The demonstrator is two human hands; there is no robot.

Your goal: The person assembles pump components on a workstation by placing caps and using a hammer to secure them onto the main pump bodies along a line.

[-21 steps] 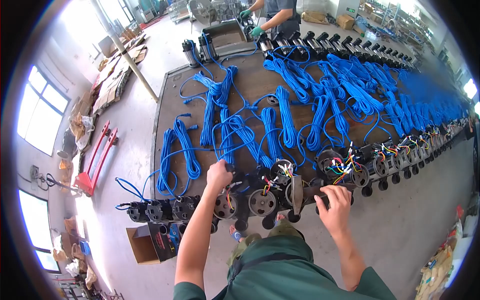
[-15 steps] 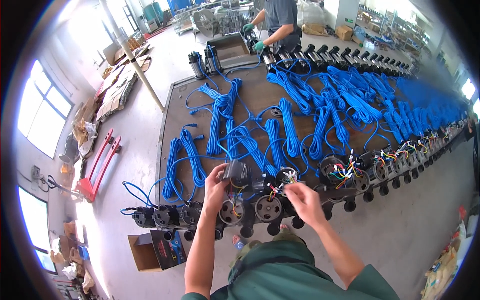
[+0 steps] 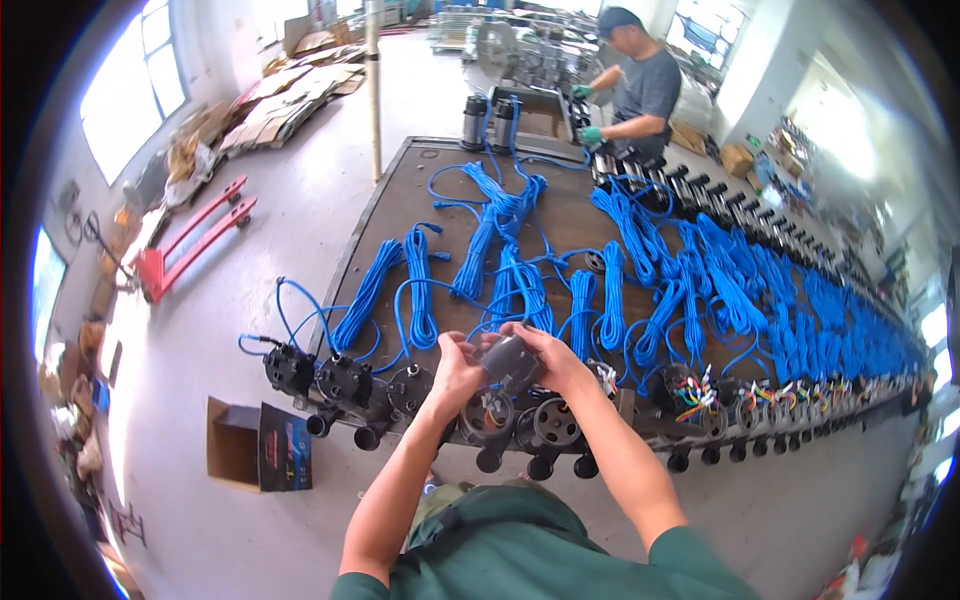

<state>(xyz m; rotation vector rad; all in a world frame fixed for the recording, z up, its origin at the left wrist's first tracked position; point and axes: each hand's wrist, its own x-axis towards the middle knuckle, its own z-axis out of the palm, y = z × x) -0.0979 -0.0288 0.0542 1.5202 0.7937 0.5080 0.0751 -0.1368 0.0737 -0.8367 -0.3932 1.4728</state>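
Note:
Between my hands, above the near edge of the table, is a dark grey round cover (image 3: 512, 365), tilted. My right hand (image 3: 552, 358) grips it from the right and the top. My left hand (image 3: 458, 378) is closed at its left side, the fingertips against it. Just below sits an uncovered pump motor (image 3: 488, 415) with coloured wires showing inside. Right of that stands another motor end with a round holed plate (image 3: 556, 422). On the left, capped pump motors (image 3: 342, 382) line the edge, with blue cables coming from them.
Bundled blue cables (image 3: 465, 255) cover much of the brown table (image 3: 400, 200). More open motors with loose wires (image 3: 695, 395) run along the right edge. Across the table a person in green gloves (image 3: 640, 95) handles pumps. A cardboard box (image 3: 232, 450) and red pallet jack (image 3: 190, 240) are on the floor.
My right hand has left the wires of a motor on the right and come over to the cover, which both hands now hold. The view has swung up and to the right.

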